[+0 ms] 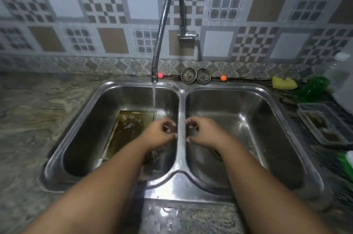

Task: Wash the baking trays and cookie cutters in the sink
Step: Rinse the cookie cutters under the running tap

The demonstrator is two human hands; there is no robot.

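A dirty rectangular baking tray (126,132) lies in the left basin of the steel double sink (180,159), partly under my left forearm. Water runs from the flexible tap (155,78) into that basin, just left of my left hand. My left hand (159,133) hovers over the left basin with curled fingers, holding nothing. My right hand (202,132) hovers over the right basin, fingers loosely bent and apart, also holding nothing. The hands face each other across the sink's divider. No cookie cutters are visible.
Two drain strainers (195,76) lean at the sink's back rim. On the right counter lie a yellow sponge (283,83), a green bottle (313,88) on its side and clear plastic containers (322,124). Granite counter extends to the left.
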